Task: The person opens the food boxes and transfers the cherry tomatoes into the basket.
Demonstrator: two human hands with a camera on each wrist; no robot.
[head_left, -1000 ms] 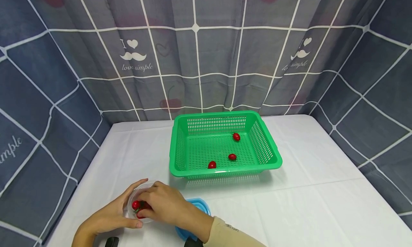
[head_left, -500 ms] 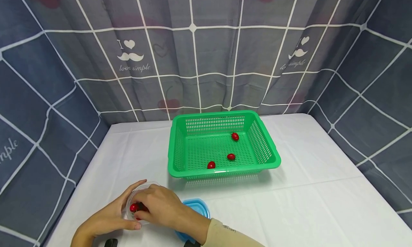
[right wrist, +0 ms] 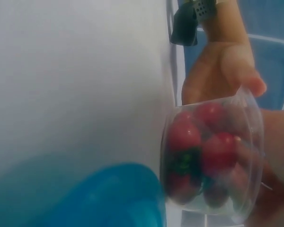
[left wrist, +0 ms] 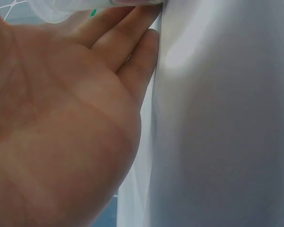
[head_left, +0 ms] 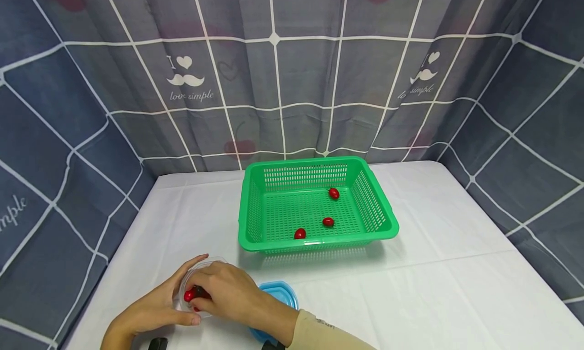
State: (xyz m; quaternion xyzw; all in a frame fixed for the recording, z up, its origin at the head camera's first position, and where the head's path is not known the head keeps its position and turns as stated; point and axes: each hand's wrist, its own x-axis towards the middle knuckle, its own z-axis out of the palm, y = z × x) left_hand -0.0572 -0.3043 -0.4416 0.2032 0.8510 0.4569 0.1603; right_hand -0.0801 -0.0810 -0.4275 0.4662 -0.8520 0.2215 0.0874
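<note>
A clear plastic container (right wrist: 252, 130) with several red cherry tomatoes (right wrist: 220, 153) and some green stems sits at the front left of the table. My left hand (head_left: 152, 302) holds it from the left, thumb on the near side and fingers on the far side. Reaching in from above, my right hand (head_left: 232, 292) has its fingers and thumb curled around tomatoes inside; its fingertips are mostly hidden. In the left wrist view the palm of the left hand (left wrist: 61, 118) faces the camera, with the container's edge at the top.
A green basket (head_left: 319, 242) with three cherry tomatoes (head_left: 334, 193) stands at the middle of the white-covered table (head_left: 433, 289). Partly under the right forearm lies a blue bowl-like dish (head_left: 280, 292). A grey checked curtain (head_left: 305, 76) encloses the back and sides.
The right hand has moved slightly left and deeper over the container, covering more of the tomatoes. The left hand keeps its hold. The head view has shifted slightly.
</note>
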